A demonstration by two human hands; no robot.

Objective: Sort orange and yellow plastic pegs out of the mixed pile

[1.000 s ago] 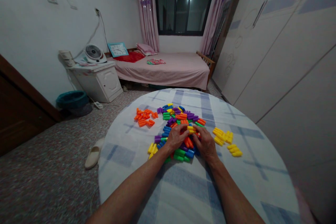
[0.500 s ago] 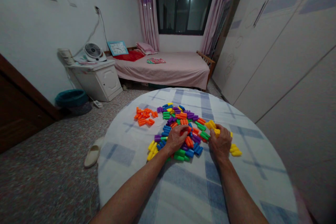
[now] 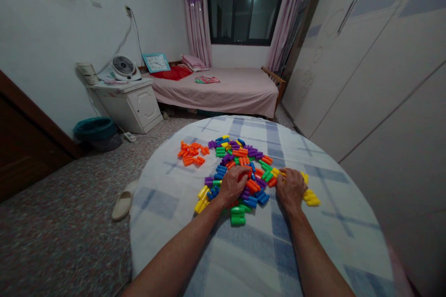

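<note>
At a round table (image 3: 216, 250) draped in a blue-checked cloth, a person sorts small plastic building pegs by colour. The left hand (image 3: 234, 186) rests palm-down on the mixed pile of pegs (image 3: 244, 167) at the table's centre, fingers curled onto the pieces; whether they pinch one cannot be told. The right hand (image 3: 291, 189) lies palm-down over the yellow pegs (image 3: 310, 197) at about 3 o'clock from the pile, fingers bent over them and hiding any piece they may hold. A finished-looking cluster of orange pegs (image 3: 191, 154) sits at roughly 10 o'clock, well apart from both hands, and two green pegs (image 3: 238, 216) lie just at the pile's near edge, at 6 o'clock.

The step in hand appears to be gathering yellows to the right-hand group. The next move would likely call for picking out a single colour from the tangle without scattering its neighbours, then carrying it clear to its own group.
</note>
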